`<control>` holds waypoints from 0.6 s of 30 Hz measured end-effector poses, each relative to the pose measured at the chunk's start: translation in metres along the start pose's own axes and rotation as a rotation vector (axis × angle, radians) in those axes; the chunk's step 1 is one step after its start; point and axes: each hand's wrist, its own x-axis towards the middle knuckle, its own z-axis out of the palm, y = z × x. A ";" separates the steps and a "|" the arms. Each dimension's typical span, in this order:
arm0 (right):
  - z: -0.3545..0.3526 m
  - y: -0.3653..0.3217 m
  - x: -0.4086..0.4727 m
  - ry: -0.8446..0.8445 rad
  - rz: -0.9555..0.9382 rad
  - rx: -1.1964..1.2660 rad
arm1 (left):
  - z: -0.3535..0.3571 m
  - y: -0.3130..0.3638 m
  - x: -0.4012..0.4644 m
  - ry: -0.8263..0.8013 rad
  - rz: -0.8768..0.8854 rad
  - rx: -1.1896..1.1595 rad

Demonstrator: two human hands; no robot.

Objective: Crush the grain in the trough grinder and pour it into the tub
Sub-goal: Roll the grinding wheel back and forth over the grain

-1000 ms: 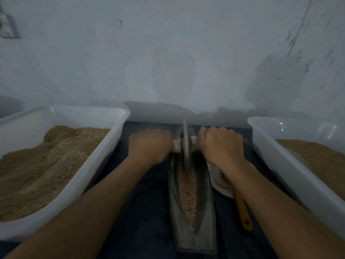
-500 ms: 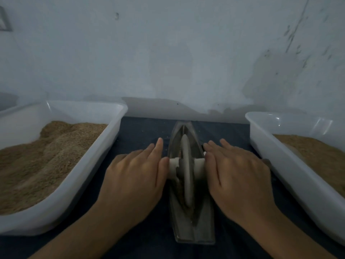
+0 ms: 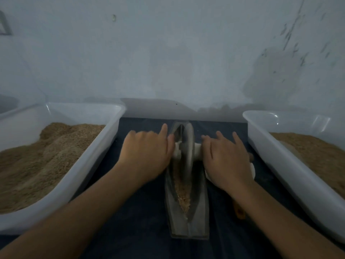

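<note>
A grey boat-shaped trough grinder (image 3: 188,217) lies lengthwise on the dark cloth between two tubs. Brown grain (image 3: 182,195) fills its groove near me. A metal grinding wheel (image 3: 187,148) stands in the trough's far half on a white axle (image 3: 177,149). My left hand (image 3: 147,156) presses flat on the axle's left end with its fingers stretched forward. My right hand (image 3: 226,159) presses the right end the same way. A white tub (image 3: 119,116) on the left holds heaped grain. A second white tub (image 3: 265,139) on the right also holds grain.
A white scoop (image 3: 252,170) with an orange-brown wooden handle (image 3: 239,212) lies under my right forearm, between the trough and the right tub. A pale wall stands close behind the trough. Dark cloth (image 3: 141,230) covers the surface.
The wheel came toward me from the far end with my fingers straightening, and has now rolled away again to the far half, uncovering grain in the near groove.
</note>
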 end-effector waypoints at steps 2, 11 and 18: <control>-0.012 -0.004 -0.030 0.139 -0.094 0.007 | -0.008 0.001 -0.035 0.055 -0.009 -0.131; -0.006 -0.009 0.007 0.018 -0.027 -0.019 | 0.013 -0.005 0.001 0.014 -0.081 -0.062; -0.004 -0.018 0.062 0.041 0.079 0.052 | 0.031 -0.016 0.055 -0.165 -0.164 -0.129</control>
